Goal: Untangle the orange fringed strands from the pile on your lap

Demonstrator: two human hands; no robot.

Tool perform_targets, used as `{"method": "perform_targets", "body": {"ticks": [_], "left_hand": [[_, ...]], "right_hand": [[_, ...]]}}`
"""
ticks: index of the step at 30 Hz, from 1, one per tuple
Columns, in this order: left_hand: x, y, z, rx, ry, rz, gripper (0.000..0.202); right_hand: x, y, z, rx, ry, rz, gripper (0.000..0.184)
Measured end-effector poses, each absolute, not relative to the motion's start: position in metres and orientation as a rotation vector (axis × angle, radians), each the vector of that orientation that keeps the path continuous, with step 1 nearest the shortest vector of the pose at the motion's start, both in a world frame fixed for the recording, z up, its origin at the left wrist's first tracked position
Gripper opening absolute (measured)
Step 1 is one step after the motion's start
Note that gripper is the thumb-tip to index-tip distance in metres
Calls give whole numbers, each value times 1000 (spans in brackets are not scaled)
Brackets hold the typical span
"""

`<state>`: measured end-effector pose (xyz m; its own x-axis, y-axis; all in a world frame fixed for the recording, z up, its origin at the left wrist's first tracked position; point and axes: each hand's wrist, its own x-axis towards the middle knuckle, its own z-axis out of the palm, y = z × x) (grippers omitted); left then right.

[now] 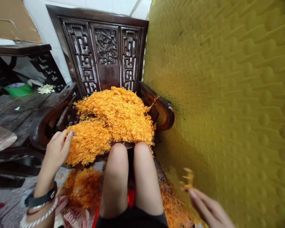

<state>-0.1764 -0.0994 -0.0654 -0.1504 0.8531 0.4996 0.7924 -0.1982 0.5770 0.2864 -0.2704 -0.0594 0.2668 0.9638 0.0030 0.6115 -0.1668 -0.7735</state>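
On the far left, a dark wooden table [19, 110] carries a green lid [18, 89] and some pale scraps. Just right of it, the left hand [58, 148], with a black watch and bead bracelets on its wrist, rests with loosely curled fingers on the near edge of a heap of orange thread-like strands [111, 118], touching them without a clear grip. That heap fills the seat of a carved dark wooden chair [104, 50], right in front of the person's bare knees [128, 164]; more strands lie on the floor below. Lower right, the right hand [210, 209], blurred, pinches a small orange tuft [188, 180] between its fingertips, beside a large yellow embossed sheet [228, 95].
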Motion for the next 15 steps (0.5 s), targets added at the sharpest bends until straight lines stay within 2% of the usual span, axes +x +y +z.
{"method": "perform_targets", "body": {"ticks": [2,3,6,9,13,15], "left_hand": [[-184,-82,-84,2010,2048,1228,23],[-186,-75,-93,2014,2098,1202,25],[-185,-57,-116,2025,2194,1116,29],[-179,-47,-131,2038,2202,1007,37],[-164,-44,-132,2057,2307,845,48],[-153,-46,-124,2099,2410,875,52]], "right_hand": [[287,-263,-96,-2286,-1695,814,32],[288,-260,-112,-2531,-1744,784,34],[292,-252,-133,-2687,-1729,774,36],[279,-245,-100,-2275,-1874,879,40],[248,-244,-26,-1460,-2041,748,33],[239,-255,-8,-1065,-2022,741,37]]}}
